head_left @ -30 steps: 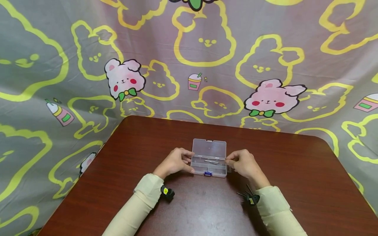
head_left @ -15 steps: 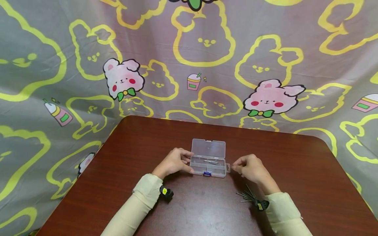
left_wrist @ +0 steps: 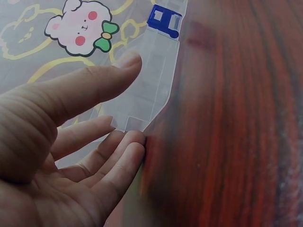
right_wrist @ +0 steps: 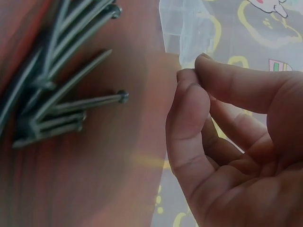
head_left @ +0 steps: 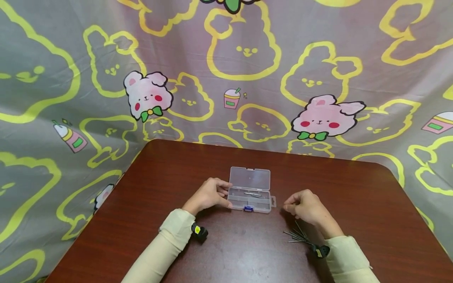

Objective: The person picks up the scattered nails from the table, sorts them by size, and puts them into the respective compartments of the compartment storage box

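A clear plastic compartment box (head_left: 238, 205) stands on the table with its lid (head_left: 250, 179) raised at the back. A few nails (head_left: 253, 194) lie in its rear compartment, and a blue latch (head_left: 249, 208) marks the front. My left hand (head_left: 209, 193) holds the box's left end, thumb at the front corner and fingers at the side, as the left wrist view also shows. To the right of the box's hanging tab (head_left: 273, 201), my right hand (head_left: 306, 206) hovers with loosely curled fingers and nothing visible in them. Near its wrist lies a pile of loose nails (right_wrist: 75, 81).
The dark reddish-brown table (head_left: 177, 165) has rounded far corners. Behind it and at the left hangs a grey curtain (head_left: 198, 47) printed with cartoon rabbits. A black wrist camera (head_left: 320, 251) overlaps the near end of the nail pile in the head view.
My right hand has left the box's right end and moved right and toward me, uncovering the hanging tab and more of the nail pile. The left hand and box stay in place.
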Demonstrator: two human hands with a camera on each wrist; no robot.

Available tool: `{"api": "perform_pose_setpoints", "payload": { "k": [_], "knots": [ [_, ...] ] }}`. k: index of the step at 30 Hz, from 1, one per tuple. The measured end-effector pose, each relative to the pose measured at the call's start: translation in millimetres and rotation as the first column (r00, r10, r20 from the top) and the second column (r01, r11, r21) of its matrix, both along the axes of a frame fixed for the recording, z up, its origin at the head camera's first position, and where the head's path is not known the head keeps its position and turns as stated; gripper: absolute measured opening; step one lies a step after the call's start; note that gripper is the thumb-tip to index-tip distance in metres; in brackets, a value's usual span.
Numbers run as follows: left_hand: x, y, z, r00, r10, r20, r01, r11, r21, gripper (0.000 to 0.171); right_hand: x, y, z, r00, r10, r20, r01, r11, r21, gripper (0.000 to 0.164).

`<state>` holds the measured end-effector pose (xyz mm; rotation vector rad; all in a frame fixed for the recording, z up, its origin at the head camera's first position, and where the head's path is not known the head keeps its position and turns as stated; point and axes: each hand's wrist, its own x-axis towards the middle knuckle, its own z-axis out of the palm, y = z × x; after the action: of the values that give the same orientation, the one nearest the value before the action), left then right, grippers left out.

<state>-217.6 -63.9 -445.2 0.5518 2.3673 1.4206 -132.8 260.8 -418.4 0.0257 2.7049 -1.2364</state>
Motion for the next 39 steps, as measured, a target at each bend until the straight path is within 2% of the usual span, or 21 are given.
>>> {"api": "perform_pose_setpoints", "payload": {
  "k": [10,17,39],
  "knots": [
    [1.0,0,0.4,1.0,-0.002,0.005,0.002,1.0,0.009,0.067,7.6,7,-3.2,1.0,0.003,0.016,-0.003,1.0,0.021,0.006],
    [-0.2,0,0.1,1.0,0.0,-0.002,0.0,1.0,0.008,0.067,10.6,13,-4.0,1.0,0.03,-0.007,-0.03,0.998,0.046,0.004],
    [1.3,0,0.5,1.0,0.006,-0.002,-0.006,1.0,0.002,0.067,19.9,22,-12.8,1.0,-0.009,0.002,0.009,0.997,0.074,0.01]
  ]
}}
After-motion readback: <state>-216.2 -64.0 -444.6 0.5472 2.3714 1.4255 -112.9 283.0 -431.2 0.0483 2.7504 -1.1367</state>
